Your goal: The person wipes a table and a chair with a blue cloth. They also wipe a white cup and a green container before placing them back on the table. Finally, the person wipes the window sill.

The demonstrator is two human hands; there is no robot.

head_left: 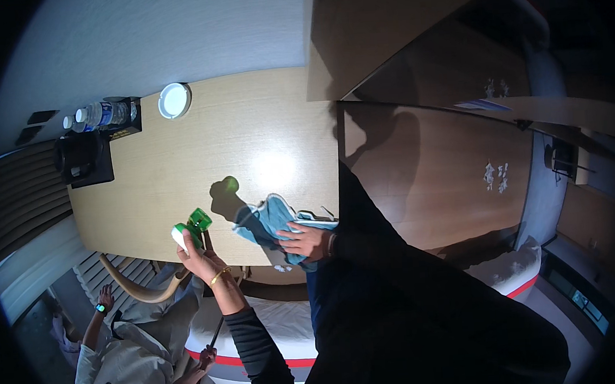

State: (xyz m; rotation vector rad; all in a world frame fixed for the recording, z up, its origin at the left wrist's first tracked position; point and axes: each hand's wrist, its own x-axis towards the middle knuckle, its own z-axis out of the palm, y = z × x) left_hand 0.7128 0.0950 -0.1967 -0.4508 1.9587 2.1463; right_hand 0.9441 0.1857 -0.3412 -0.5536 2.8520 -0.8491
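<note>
My left hand point(198, 259) is raised over the near left edge of the wooden tabletop point(178, 152). Its fingers are closed around a white and green container point(182, 237) whose translucent green lid point(200, 219) stands flipped up. What is inside the container cannot be seen. The container's shadow falls on the wood and across a crumpled blue cloth point(277, 220) with pale edging. My right hand point(308, 240) lies palm down on that cloth, fingers spread, near the right edge of the tabletop. Whether those fingers grip the fabric cannot be told.
A round white dish point(174, 101) stands by the wall. Water bottles point(103, 113) in a dark tray and a black kettle point(78, 156) occupy the far left corner. A wooden chair point(144, 291) is below the table's left side. Another person point(133, 361) is at the lower left, holding a thin stick.
</note>
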